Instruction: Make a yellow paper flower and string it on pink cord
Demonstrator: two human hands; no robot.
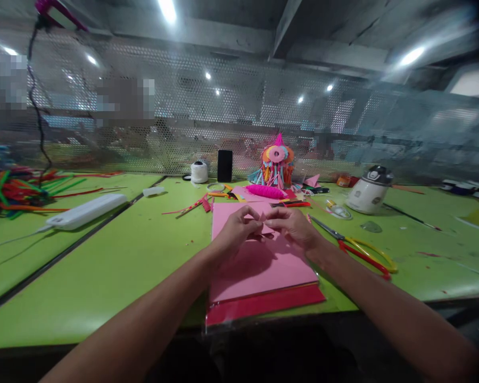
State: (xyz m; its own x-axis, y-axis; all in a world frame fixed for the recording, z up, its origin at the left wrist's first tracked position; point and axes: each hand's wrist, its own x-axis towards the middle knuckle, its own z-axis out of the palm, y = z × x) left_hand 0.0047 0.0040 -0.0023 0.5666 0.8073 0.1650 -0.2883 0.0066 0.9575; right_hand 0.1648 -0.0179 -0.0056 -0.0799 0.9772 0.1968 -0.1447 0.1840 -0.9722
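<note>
Left hand [242, 227]: fingers are curling in, with thumb and fingertips nearly meeting and pinching one side of a small pink paper piece [267, 229]. Right hand [290, 225]: thumb and index finger are closing on the other side, remaining fingers bending loosely.

Piece: the hands are holding it between them, over the upper half of a pink sheet [259, 279]. One corner is seemingly pointing up and away from the person; from where I am standing, fingers are covering much of it, so I cannot tell its long axis.

Pink sheet: lying flat, its longer sides running away from the person; a red sheet [269, 304] is showing along the near edge. Both are resting on the green table [143, 271].

Arms: forearms are reaching in from lower left and lower right, converging at the piece. Wrists are hovering over the paper, the hands casting a shadow on it.

Adjacent: scissors [361, 252] are lying near the right forearm, blades pointing towards the far left, red and yellow handles towards the near right.
</note>
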